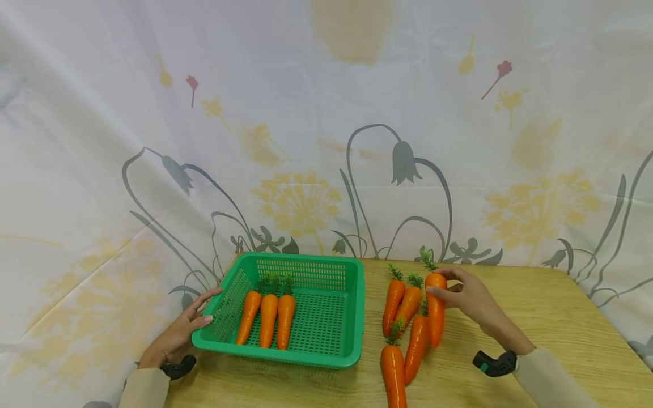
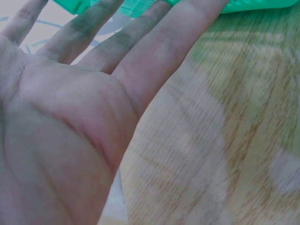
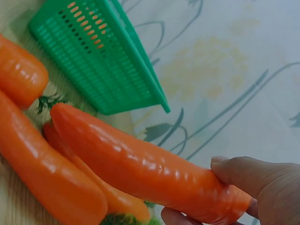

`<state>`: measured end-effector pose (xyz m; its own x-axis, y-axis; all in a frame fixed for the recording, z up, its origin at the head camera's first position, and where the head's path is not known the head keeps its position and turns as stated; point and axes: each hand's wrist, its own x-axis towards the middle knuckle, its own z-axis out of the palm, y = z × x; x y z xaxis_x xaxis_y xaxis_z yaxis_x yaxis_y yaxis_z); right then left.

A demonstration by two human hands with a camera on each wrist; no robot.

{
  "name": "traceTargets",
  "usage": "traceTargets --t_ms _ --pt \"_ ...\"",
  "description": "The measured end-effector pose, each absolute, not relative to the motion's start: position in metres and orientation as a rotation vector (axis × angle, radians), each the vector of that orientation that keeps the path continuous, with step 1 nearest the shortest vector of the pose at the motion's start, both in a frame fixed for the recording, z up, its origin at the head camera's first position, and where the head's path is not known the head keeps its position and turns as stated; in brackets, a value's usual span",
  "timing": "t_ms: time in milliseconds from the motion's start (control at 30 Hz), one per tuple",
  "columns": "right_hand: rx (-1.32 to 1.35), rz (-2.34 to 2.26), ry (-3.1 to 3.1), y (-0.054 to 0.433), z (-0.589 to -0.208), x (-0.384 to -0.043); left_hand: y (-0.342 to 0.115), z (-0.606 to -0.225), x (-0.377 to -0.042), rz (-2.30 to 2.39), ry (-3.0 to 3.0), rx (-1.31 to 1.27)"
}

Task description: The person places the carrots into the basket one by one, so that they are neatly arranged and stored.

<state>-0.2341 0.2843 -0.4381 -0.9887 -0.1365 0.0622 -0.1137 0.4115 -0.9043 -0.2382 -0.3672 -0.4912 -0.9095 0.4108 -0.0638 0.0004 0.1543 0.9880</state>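
Note:
In the head view my right hand (image 1: 469,297) pinches a carrot (image 1: 436,317) near its leafy top, thumb on one side and fingers on the other. Its tip points away from the hand in the right wrist view, where the carrot (image 3: 145,161) spans the lower middle. My left hand (image 1: 178,331) is at the left side of a green basket (image 1: 354,317), fingers extended against its rim. Seen from the left wrist, the palm (image 2: 70,122) faces the camera and the fingers reach straight to the green plastic. Three carrots (image 1: 268,320) lie side by side in the basket's left half.
Several more carrots (image 1: 393,371) with green tops lie in a loose cluster on the wooden table (image 1: 510,374), right of the basket. A white curtain with printed flowers (image 1: 306,141) hangs behind the table's back edge and along its left side.

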Motion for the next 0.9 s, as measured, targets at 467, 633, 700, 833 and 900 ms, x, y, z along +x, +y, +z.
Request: traceTargets --t_ms 467,633,700,833,900 --pt "-0.331 -1.743 2.499 0.248 -0.427 -0.244 -0.371 -0.49 -0.239 1.721 2.231 0.439" --pt "-0.377 -1.736 2.481 0.232 -0.427 -0.25 -0.37 -0.49 -0.24 1.714 2.252 0.435" --pt "-0.4 -1.746 2.459 0.224 -0.427 -0.253 -0.37 -0.49 -0.24 1.714 2.26 0.426" --pt "-0.418 -1.75 2.443 0.206 -0.426 -0.256 -0.369 -0.489 -0.24 1.714 2.259 0.411" --pt "-0.44 -1.737 2.444 0.197 -0.425 -0.257 -0.369 -0.489 -0.24 1.721 2.248 0.405"
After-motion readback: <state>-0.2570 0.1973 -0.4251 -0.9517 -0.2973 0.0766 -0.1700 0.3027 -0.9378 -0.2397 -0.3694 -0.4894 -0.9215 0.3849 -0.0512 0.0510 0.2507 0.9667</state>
